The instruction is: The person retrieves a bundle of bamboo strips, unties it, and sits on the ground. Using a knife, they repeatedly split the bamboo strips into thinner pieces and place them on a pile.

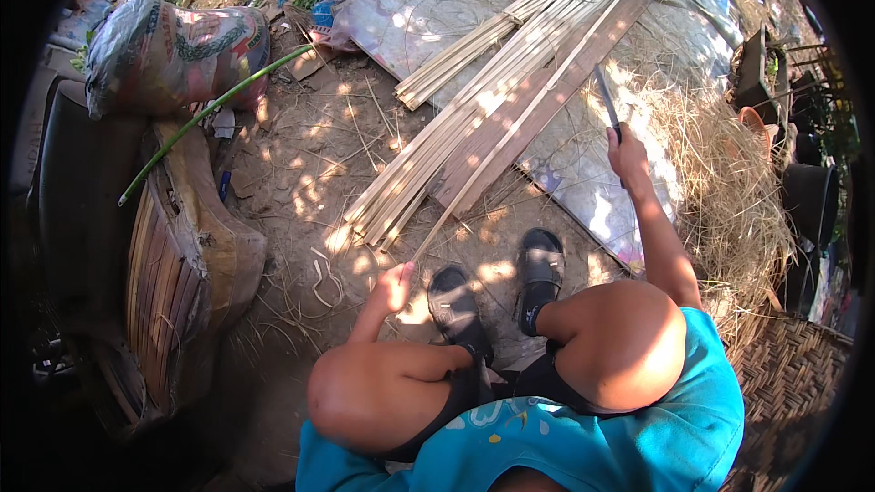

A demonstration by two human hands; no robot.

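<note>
In my right hand (pixel 629 158) is a knife (pixel 605 96), its dark handle gripped and its blade pointing up and away over the pale sheet. My left hand (pixel 393 287), low in front of my left knee, pinches the near end of a long thin bamboo strip (pixel 510 141). That strip runs away from me along a brown wooden plank (pixel 497 148). Left of the plank lies a spread of pale split bamboo strips (pixel 474 118), their near ends just beyond my left hand. A shorter bundle of strips (pixel 465 59) lies farther left, bound by a tie.
Shavings (pixel 711 155) are heaped at right beside a woven mat (pixel 784 383). A patterned sheet (pixel 401 27) lies under the strips. At left, a green stalk (pixel 214 109) leans across a wooden piece (pixel 214 255), near a stuffed sack (pixel 173 59). My sandalled feet rest on the dirt.
</note>
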